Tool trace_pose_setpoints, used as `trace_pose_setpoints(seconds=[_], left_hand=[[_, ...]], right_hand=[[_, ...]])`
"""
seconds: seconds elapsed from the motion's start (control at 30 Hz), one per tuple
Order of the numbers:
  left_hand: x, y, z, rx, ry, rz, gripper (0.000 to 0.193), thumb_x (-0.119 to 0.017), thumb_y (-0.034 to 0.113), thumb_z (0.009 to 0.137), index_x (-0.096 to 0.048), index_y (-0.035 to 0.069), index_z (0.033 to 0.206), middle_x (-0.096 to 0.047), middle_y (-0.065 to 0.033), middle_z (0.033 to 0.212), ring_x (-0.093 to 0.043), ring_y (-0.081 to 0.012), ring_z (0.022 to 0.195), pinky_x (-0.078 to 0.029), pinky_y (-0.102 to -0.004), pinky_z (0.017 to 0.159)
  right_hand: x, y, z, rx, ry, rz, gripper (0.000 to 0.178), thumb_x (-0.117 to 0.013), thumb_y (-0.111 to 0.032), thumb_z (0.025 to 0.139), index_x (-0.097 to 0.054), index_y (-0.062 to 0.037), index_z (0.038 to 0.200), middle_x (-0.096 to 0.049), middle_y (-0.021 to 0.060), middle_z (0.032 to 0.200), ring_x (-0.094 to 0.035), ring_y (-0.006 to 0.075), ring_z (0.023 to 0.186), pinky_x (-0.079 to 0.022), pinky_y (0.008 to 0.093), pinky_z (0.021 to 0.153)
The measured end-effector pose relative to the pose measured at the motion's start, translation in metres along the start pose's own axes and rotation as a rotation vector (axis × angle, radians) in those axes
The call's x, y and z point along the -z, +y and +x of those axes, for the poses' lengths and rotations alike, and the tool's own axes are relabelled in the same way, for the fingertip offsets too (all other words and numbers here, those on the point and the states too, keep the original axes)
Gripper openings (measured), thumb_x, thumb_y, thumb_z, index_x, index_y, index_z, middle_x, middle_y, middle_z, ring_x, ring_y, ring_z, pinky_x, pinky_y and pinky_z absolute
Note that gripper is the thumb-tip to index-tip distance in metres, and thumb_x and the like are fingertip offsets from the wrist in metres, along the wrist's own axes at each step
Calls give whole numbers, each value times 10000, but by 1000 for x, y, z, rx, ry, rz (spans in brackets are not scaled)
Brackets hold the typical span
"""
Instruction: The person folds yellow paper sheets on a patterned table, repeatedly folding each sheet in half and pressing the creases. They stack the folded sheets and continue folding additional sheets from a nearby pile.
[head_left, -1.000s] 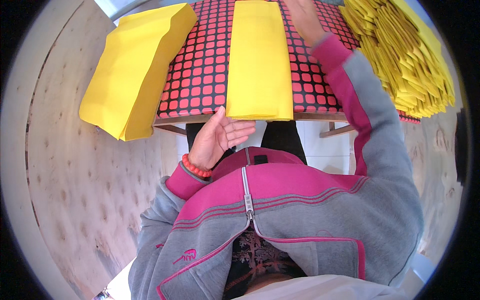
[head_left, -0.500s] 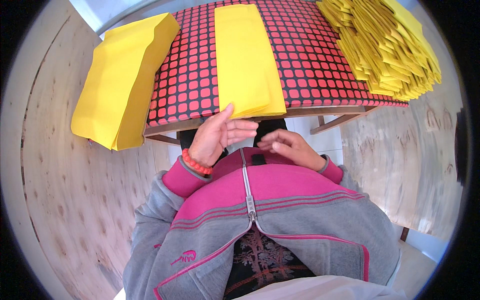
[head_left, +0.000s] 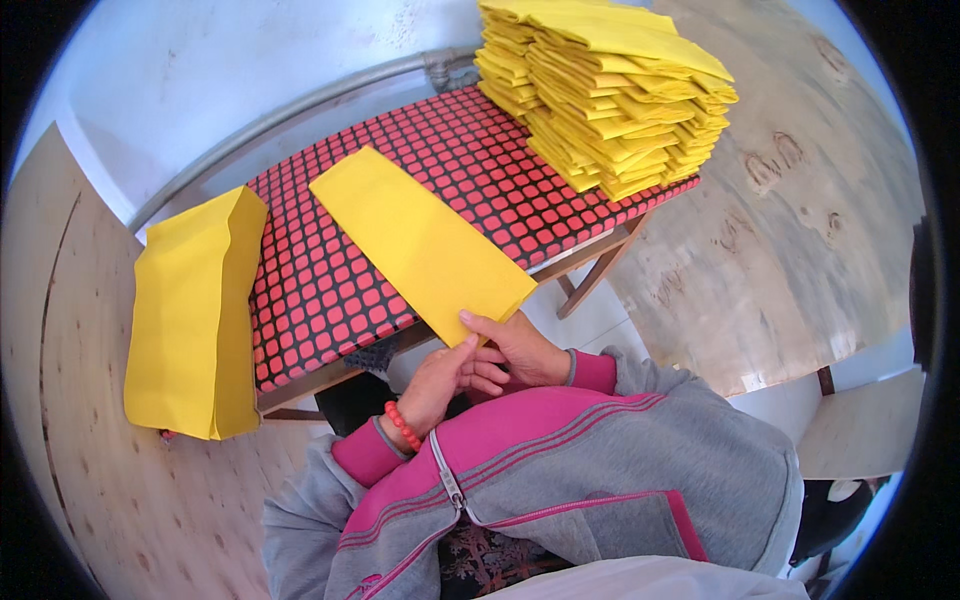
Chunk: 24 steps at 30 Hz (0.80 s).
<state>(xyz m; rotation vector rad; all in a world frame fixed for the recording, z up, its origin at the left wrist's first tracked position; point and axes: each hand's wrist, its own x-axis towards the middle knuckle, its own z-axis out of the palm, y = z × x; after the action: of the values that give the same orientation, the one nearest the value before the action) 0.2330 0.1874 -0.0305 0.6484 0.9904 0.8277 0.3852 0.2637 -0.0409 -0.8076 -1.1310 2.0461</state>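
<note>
Long yellow envelope (head_left: 420, 240) lying diagonally across the red-checked desk (head_left: 310, 290), its near end overhanging the front edge at frame centre. Right hand (head_left: 520, 350) closes its grip on that near corner; left hand (head_left: 440, 380), just beside it, apparently touches the same edge with fingers loosely curled. Stacked envelopes (head_left: 610, 90) upper right; another pile (head_left: 190, 320) at left.

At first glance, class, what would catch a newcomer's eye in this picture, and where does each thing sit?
Bright yellow stands out everywhere: a tall pile of folded yellow envelopes at the far right of the red-and-black checked table, and a flat yellow stack overhanging its left end. At the near edge, the left hand and right hand meet at one long yellow envelope.
</note>
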Motion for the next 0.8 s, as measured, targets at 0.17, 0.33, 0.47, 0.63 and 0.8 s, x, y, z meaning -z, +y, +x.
trace_pose_setpoints(seconds=[0.17, 0.33, 0.47, 0.63, 0.8], left_hand=[[-6, 2, 13, 11, -99, 12, 574, -373, 454, 1108, -597, -48, 1270, -714, -180, 1116, -706, -266, 998, -536, -369, 941], [-2, 4, 10, 37, -128, -29, 616, -369, 481, 1101, -560, -61, 1323, -697, -210, 1193, -698, -290, 1073, -518, -390, 998], [4, 10, 8, -53, -51, -171, 657, -356, 514, 1097, -560, -69, 1322, -701, -214, 1195, -695, -300, 1093, -515, -396, 1006], [10, 18, 18, -63, -96, -164, 625, -403, 540, 1081, -590, -21, 1285, -719, -182, 1143, -712, -246, 1016, -538, -346, 946], [-5, 13, 34, -84, 116, -93, 499, -504, 441, 1072, -632, -18, 1221, -741, -155, 1058, -739, -231, 867, -587, -335, 832]], right_hand=[[14, -2, 6, 14, 57, 41, 419, -649, -198, 1013, -541, -4, 1368, -669, 63, 1226, -668, 164, 1008, -561, 301, 865], [34, -15, 4, -62, 75, 44, 399, -645, -183, 1013, -550, -43, 1374, -677, 67, 1246, -687, 192, 1082, -588, 341, 877], [58, -35, -18, -123, -3, 80, 448, -642, -186, 1018, -504, -81, 1431, -658, 36, 1292, -675, 177, 1122, -595, 351, 863], [84, -45, -61, -143, -11, -28, 559, -643, -131, 1007, -412, -100, 1515, -586, 47, 1404, -643, 184, 1203, -596, 370, 899], [95, -44, -75, -157, -38, 107, 572, -643, -163, 1017, -398, -78, 1526, -572, 73, 1430, -605, 200, 1273, -552, 391, 1015]])
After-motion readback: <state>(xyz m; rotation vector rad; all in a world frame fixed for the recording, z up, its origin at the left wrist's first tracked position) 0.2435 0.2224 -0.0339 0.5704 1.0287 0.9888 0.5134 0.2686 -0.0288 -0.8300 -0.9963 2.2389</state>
